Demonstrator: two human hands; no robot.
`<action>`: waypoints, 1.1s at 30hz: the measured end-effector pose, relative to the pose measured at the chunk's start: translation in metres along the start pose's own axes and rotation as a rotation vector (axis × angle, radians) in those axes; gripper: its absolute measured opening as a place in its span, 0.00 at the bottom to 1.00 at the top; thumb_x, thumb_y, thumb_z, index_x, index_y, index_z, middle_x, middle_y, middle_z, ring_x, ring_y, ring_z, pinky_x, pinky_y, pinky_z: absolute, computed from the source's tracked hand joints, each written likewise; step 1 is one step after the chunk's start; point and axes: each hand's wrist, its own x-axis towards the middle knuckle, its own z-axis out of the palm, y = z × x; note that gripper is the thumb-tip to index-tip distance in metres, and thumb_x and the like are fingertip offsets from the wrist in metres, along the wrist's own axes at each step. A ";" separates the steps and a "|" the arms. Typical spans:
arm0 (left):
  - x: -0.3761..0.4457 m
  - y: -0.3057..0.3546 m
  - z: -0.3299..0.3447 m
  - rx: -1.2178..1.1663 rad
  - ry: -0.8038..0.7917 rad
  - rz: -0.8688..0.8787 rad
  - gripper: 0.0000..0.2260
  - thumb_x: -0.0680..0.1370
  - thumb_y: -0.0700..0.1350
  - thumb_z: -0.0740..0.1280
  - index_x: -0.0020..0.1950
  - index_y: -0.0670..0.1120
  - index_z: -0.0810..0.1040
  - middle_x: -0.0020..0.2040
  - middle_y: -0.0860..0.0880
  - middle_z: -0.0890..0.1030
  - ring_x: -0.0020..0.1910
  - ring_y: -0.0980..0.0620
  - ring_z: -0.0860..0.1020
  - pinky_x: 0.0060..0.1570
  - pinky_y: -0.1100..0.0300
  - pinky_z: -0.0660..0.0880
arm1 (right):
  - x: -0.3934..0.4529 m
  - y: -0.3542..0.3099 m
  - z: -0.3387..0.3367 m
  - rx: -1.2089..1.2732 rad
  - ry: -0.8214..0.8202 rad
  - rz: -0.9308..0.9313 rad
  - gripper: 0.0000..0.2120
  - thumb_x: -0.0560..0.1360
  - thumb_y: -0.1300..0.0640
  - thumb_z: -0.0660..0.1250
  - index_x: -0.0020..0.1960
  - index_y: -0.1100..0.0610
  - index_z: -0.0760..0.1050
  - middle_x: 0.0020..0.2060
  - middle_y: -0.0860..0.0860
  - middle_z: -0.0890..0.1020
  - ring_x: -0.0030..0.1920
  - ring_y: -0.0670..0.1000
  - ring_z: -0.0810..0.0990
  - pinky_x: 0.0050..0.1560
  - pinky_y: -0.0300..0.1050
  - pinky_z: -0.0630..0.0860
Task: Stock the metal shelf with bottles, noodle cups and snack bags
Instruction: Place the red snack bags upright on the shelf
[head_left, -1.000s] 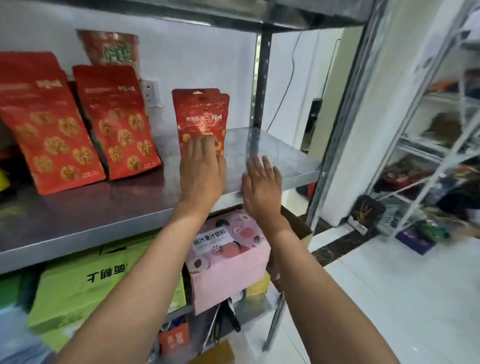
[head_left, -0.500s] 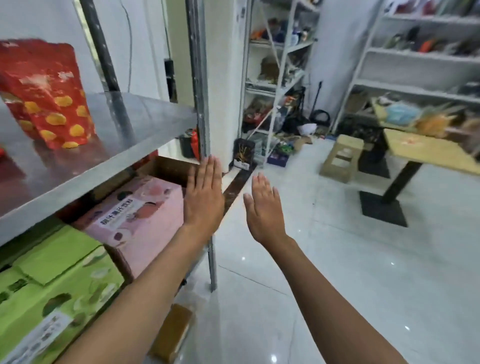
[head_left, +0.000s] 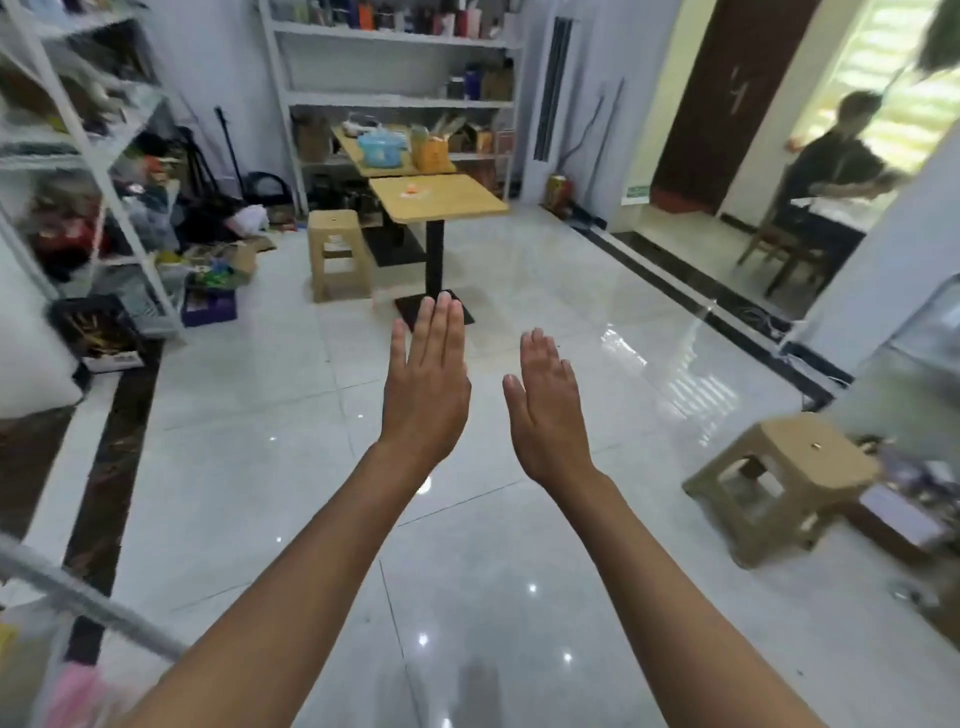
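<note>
1. The left hand (head_left: 426, 384) was held out flat over the white tiled floor (head_left: 467, 571); its fingers were straight and pressed together, holding nothing.
2. The right hand (head_left: 548, 410) hung just beside it, apart from it; fingers likewise straight and together, gripping nothing.
3. Of the metal shelf (head_left: 88, 608) only a blurred edge showed at the lower left corner; no bottle, noodle cup or snack bag could be made out on it.
4. Beyond the hands stood a wooden table (head_left: 436, 197) with a tan stool (head_left: 337, 254) beside it; another stool (head_left: 789, 483) stood at the right.
</note>
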 end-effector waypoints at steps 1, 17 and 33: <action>0.007 0.034 0.006 -0.029 -0.017 0.037 0.30 0.82 0.45 0.57 0.80 0.39 0.48 0.80 0.42 0.50 0.79 0.43 0.47 0.76 0.43 0.50 | -0.007 0.026 -0.019 -0.011 0.024 0.035 0.26 0.85 0.49 0.45 0.80 0.54 0.44 0.80 0.48 0.46 0.77 0.40 0.38 0.77 0.43 0.37; -0.013 0.542 0.090 -0.393 -0.313 0.568 0.32 0.81 0.44 0.60 0.79 0.39 0.47 0.80 0.41 0.50 0.79 0.43 0.48 0.76 0.43 0.49 | -0.207 0.403 -0.279 -0.022 0.389 0.725 0.25 0.85 0.48 0.47 0.80 0.52 0.51 0.80 0.49 0.53 0.79 0.46 0.47 0.78 0.46 0.42; -0.096 0.726 0.115 -0.475 -0.605 0.872 0.32 0.82 0.45 0.56 0.79 0.41 0.41 0.81 0.44 0.47 0.79 0.47 0.43 0.77 0.45 0.48 | -0.379 0.603 -0.351 -0.311 0.242 1.241 0.24 0.78 0.62 0.59 0.74 0.58 0.66 0.71 0.56 0.71 0.74 0.58 0.62 0.77 0.52 0.51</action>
